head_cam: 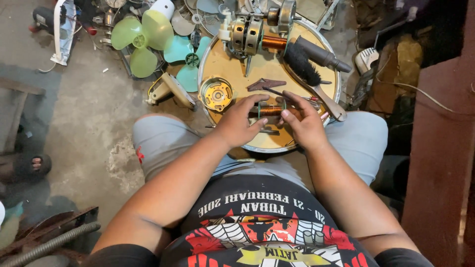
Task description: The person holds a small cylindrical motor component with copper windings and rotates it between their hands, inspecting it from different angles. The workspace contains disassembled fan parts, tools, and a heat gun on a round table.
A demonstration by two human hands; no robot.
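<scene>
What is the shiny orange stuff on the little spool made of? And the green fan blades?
The small spool, held between the left hand and right hand, looks wound with copper wire: fine, glossy, orange-brown turns. The green fan blades look like plastic: pale, smooth and slightly see-through at the edges.

One camera on my head looks steeply down and forward over my chest and knees, close enough that my forearms fill the lower middle. My left hand and right hand meet at the near edge of the round tray; concrete floor spreads left.
</scene>
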